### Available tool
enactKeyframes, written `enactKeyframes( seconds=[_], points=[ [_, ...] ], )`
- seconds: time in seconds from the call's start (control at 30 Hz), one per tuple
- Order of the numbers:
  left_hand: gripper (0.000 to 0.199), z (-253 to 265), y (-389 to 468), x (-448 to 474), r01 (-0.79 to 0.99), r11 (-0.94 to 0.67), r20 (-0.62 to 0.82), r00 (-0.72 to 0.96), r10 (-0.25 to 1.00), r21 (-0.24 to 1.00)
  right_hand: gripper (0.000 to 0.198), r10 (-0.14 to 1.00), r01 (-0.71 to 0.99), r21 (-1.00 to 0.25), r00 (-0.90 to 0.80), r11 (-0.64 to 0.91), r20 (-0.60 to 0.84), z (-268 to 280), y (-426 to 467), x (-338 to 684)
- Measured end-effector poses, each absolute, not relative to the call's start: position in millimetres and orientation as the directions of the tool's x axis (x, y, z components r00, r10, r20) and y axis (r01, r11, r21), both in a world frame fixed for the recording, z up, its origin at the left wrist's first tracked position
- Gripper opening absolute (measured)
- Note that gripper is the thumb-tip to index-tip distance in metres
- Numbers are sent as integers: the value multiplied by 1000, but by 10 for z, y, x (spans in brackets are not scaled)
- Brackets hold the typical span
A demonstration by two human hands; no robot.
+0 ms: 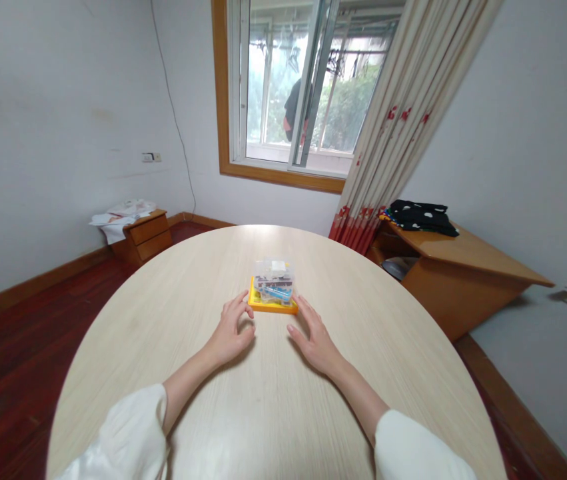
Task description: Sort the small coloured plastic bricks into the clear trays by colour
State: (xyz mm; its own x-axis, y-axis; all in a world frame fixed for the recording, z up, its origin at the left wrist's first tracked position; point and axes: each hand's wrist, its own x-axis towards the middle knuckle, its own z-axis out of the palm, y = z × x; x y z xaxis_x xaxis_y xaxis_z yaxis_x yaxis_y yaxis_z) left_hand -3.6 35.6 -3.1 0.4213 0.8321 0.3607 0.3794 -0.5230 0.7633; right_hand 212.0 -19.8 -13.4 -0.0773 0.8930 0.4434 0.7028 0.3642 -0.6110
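Note:
A clear plastic box (274, 272) with small blue and dark items inside rests on a shallow yellow tray (269, 308), near the middle of the round table. My left hand (233, 328) is at the tray's left front corner, its fingers curved and apart, with the fingertips at or very near the edge. At the right front corner is my right hand (314, 335), fingers stretched out and thumb apart, the fingertips close to the tray's side. Whether either hand actually touches the tray I cannot tell. Neither hand is closed around anything.
The round pale wooden table (163, 313) fills the foreground. Beyond it stand a small drawer cabinet (148, 237) with white cloth on the left and a wooden desk (468, 253) with folded dark cloth (423, 217) on the right. A curtain (403, 100) hangs by the window (283, 87).

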Motion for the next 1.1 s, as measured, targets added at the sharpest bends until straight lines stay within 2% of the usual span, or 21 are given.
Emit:
enactKeyframes(
  seconds=[0.33, 0.73, 1.1],
  points=[
    [12, -21, 478, -38, 157, -428, 293, 523, 800, 890, 64, 891, 690, -610, -116, 391, 440, -155, -197, 2110],
    [14, 60, 484, -32, 108, -311, 233, 448, 863, 944, 64, 892, 684, -617, -114, 390, 437, -174, -189, 2101],
    [10, 75, 507, -26, 53, -335, 267, 493, 828, 941, 65, 899, 677, -628, -123, 385, 420, -180, -194, 2111]
  ],
)
